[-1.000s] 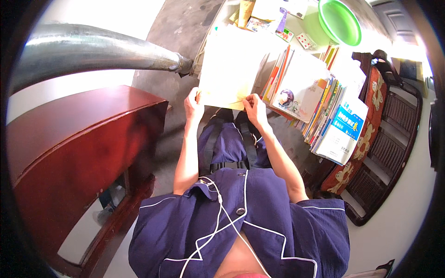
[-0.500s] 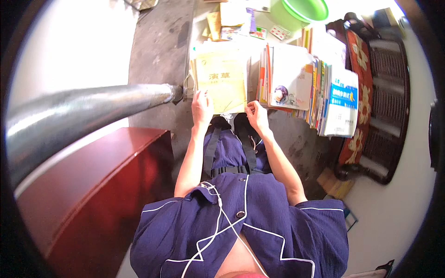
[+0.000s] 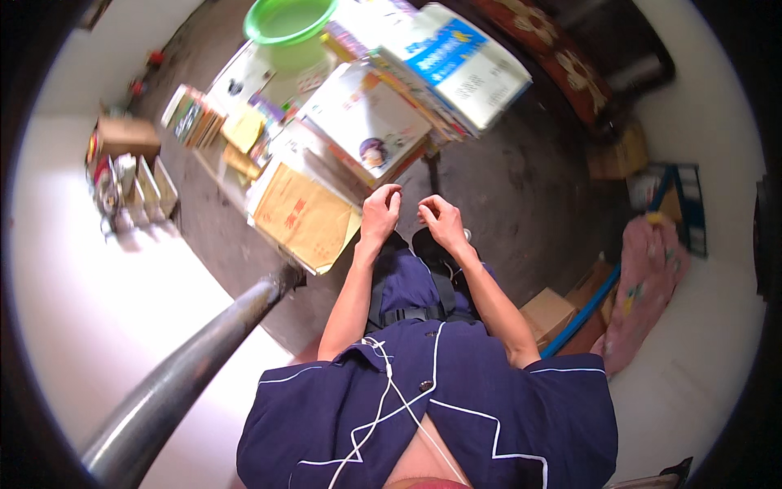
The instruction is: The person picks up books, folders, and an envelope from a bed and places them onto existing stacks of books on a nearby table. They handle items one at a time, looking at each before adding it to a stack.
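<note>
My left hand (image 3: 380, 217) is empty, its fingers loosely bent, just right of the stack of yellow-covered exercise books (image 3: 303, 218) at the table's near corner. Beside it, across a small gap, my right hand (image 3: 443, 222) also holds nothing, with curled fingers slightly apart. Both hands are in the air above my knees and touch no book. The yellow exercise book on top lies flat, its red title slanted in view. Nearest beyond my hands stands a tall pile of books with a white cover (image 3: 366, 118) on top.
A blue-and-white book (image 3: 468, 69) tops another pile at the table's right. A green basin (image 3: 291, 20) stands farther back. Left of me a thick metal pole (image 3: 204, 350) slants up to the table corner. Cardboard boxes (image 3: 550, 314) and a pink cloth (image 3: 648, 277) are at right.
My hands have let go of the yellow exercise book and drawn closer together. My view has swung to the right, so the table and books now appear farther left and tilted.
</note>
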Demonstrator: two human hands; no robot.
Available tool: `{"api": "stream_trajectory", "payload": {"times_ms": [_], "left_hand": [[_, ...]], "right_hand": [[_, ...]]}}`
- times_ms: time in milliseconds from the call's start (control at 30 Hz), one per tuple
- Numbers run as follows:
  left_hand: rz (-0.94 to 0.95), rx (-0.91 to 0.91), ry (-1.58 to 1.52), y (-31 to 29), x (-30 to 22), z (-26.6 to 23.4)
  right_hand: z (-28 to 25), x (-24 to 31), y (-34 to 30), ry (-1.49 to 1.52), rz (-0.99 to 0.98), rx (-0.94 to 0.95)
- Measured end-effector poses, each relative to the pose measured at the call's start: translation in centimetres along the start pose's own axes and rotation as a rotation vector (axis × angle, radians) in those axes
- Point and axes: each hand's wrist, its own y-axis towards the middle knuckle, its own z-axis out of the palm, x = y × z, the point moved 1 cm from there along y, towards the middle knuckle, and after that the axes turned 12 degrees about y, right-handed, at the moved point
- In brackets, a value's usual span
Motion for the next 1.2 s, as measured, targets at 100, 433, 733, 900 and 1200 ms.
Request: {"api": "stream_trajectory", "payload": {"times_ms": [100,433,733,900,1200], "left_hand": [[0.125,0.079,0.111,1.0,-2.3,3.3],[0.423,0.531,0.206,-1.9,-15.1,21.0],[0.623,0.945,0.224,-9.0,-22.1,36.9],[0.729,1.117,0.268,-11.9,-24.8,44.2],[0.872,1.409,0.351,-14.3,-32.8,59.1]], "right_hand": [[-3.9,-0.8,-1.6,0.102,-0.031,-0.116],[-19.3,-6.5,-12.4,0.367,-0.1,-0.615],[-30.8,-11.2,-22.4,0.434,-0.123,-1.009],[-33.9,-14.2,-25.6,0.339,0.013,-1.191],[-45.4,-15.6,-26.9,0.478,0.127,-1.424]]}}
